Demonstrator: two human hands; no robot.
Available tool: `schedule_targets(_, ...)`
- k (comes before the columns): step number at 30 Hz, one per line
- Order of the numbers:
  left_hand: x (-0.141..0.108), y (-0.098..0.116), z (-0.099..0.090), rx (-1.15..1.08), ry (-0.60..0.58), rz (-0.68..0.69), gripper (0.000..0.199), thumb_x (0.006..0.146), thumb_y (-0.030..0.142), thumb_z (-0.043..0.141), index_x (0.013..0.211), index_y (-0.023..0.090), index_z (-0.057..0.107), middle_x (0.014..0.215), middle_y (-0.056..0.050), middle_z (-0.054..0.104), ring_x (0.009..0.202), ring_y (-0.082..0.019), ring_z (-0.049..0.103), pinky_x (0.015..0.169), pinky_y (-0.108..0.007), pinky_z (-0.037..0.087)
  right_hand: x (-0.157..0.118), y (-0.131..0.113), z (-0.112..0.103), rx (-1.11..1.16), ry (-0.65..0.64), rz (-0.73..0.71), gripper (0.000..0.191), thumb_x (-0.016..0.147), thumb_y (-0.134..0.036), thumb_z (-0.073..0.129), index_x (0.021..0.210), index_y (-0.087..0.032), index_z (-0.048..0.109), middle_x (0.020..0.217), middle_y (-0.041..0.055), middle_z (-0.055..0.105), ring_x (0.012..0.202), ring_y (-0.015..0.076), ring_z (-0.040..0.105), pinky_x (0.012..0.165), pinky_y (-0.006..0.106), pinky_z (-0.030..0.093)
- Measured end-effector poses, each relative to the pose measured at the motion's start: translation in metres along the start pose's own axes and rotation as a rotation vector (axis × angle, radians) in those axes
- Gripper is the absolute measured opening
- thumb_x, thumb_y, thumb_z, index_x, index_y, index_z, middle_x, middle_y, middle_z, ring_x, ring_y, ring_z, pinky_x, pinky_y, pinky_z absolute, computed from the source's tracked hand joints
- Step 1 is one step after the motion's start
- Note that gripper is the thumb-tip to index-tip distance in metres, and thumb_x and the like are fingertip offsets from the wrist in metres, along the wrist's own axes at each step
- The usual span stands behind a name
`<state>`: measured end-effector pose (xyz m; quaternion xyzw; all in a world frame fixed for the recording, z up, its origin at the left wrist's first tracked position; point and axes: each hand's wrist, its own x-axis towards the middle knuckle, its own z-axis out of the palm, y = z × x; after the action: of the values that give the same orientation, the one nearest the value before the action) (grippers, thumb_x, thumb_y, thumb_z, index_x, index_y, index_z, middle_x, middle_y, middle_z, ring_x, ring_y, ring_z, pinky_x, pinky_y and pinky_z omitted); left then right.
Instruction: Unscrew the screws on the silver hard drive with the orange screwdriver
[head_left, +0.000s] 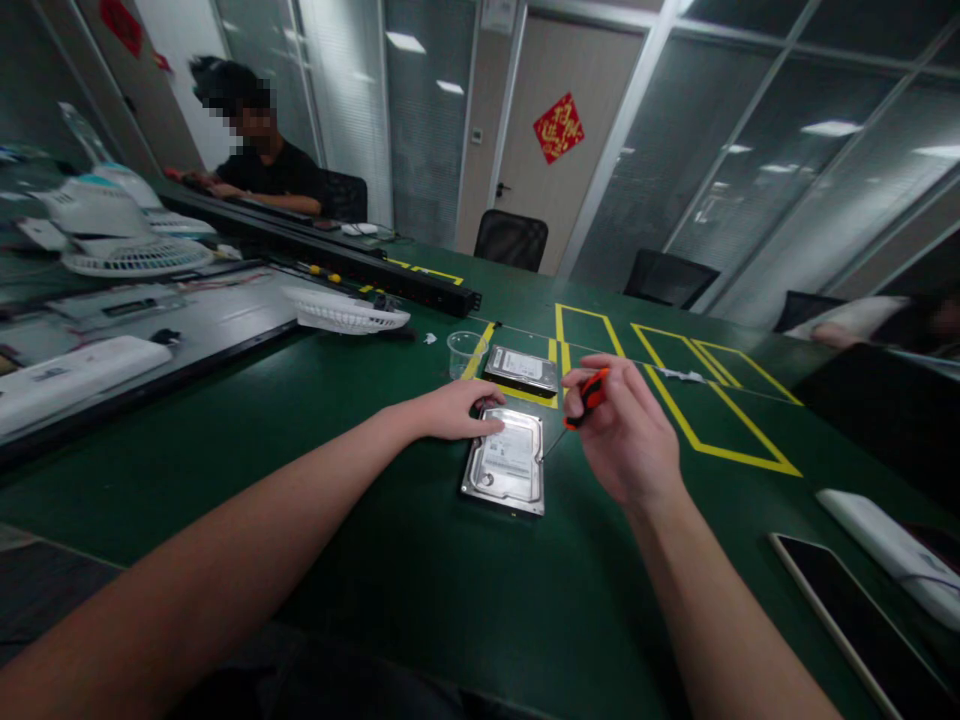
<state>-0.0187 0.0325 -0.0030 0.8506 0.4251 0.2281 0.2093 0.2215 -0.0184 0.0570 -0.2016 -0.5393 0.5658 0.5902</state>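
A silver hard drive lies label up on the green table in front of me. My left hand grips its far left corner, thumb over the top and fingers curled at the far edge. In my right hand is a screwdriver with an orange and black handle. Its thin shaft slants down to the drive's right edge, and the tip seems to touch near a screw there. A second hard drive sits just beyond, beside a clear plastic cup.
Yellow tape rectangles mark the table. On the right lie a phone and a white power strip. To the left are a large panel, white fan parts and a long black bar. A person sits across.
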Motion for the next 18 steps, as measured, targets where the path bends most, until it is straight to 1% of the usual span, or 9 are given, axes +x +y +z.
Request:
schedule_targets(2,-0.0001,0.0007,-0.0006,0.002,-0.003,-0.006,0.052,0.088,0.05,0.066,0.128,0.017,0.064,0.126,-0.011,0.069,0.109,-0.026,0.066,0.093,-0.035,0.051,0.0012,0.0003,-0.0013,0.012,-0.001,0.013,0.034,0.105,-0.042,0.046,0.105,-0.023,0.074,0.093,0.006,0.068,0.07,0.0149,0.055,0.066,0.031,0.047)
schedule_targets(4,0.0,0.0002,-0.0006,0.003,-0.008,-0.011,0.053,0.088,0.051,0.066,0.129,0.017,0.064,0.127,-0.011,0.069,0.11,-0.026,0.066,0.093,-0.035,0.051,0.002,0.0009,-0.0026,0.005,-0.005,0.022,0.039,0.105,-0.041,0.042,0.101,-0.022,0.075,0.092,0.0065,0.067,0.071,0.015,0.055,0.067,0.032,0.047)
schedule_targets(7,0.0004,-0.0023,0.0003,0.003,-0.004,-0.009,0.054,0.088,0.052,0.066,0.131,0.018,0.064,0.127,-0.011,0.068,0.111,-0.026,0.065,0.094,-0.035,0.05,0.0021,0.0023,-0.0037,-0.033,-0.013,0.009,0.03,0.103,-0.037,0.049,0.094,-0.021,0.073,0.093,0.0061,0.067,0.074,0.0148,0.058,0.068,0.03,0.047)
schedule_targets(11,0.0008,-0.0042,0.0019,0.004,0.003,0.006,0.054,0.089,0.052,0.066,0.131,0.018,0.064,0.127,-0.011,0.069,0.11,-0.026,0.066,0.093,-0.035,0.05,0.0004,0.0024,-0.0018,-0.035,-0.018,-0.003,0.015,0.101,-0.031,0.058,0.091,-0.023,0.066,0.098,0.0051,0.07,0.083,0.0158,0.064,0.073,0.03,0.049)
schedule_targets(14,0.0009,-0.0036,0.002,-0.001,0.005,-0.001,0.054,0.089,0.051,0.066,0.131,0.018,0.064,0.127,-0.011,0.069,0.11,-0.026,0.065,0.093,-0.036,0.051,-0.0008,0.0008,0.0006,-0.03,-0.021,-0.007,0.008,0.097,-0.026,0.064,0.089,-0.025,0.062,0.096,0.0024,0.07,0.073,0.0139,0.059,0.064,0.029,0.045)
schedule_targets(16,0.001,-0.0027,0.0015,-0.001,0.001,-0.006,0.054,0.088,0.051,0.067,0.13,0.017,0.064,0.127,-0.011,0.069,0.11,-0.026,0.066,0.093,-0.036,0.051,-0.001,-0.0005,0.0013,-0.029,-0.024,-0.011,0.004,0.097,-0.027,0.064,0.094,-0.026,0.064,0.093,0.0018,0.07,0.068,0.0129,0.055,0.061,0.028,0.042)
schedule_targets(17,0.001,-0.0022,0.0011,0.002,-0.001,-0.006,0.054,0.088,0.051,0.067,0.13,0.017,0.064,0.127,-0.011,0.069,0.11,-0.026,0.066,0.093,-0.036,0.051,-0.0008,-0.0009,0.0013,-0.026,-0.026,-0.01,0.008,0.099,-0.031,0.061,0.098,-0.026,0.067,0.092,0.0025,0.07,0.067,0.0131,0.054,0.061,0.028,0.042)
schedule_targets(18,0.001,-0.0017,0.0007,0.003,-0.001,-0.004,0.054,0.088,0.051,0.067,0.13,0.017,0.064,0.127,-0.011,0.069,0.109,-0.026,0.066,0.093,-0.036,0.051,-0.0004,-0.0013,0.0009,-0.022,-0.027,-0.003,0.018,0.101,-0.037,0.056,0.102,-0.025,0.07,0.092,0.0037,0.069,0.067,0.0136,0.054,0.062,0.029,0.043)
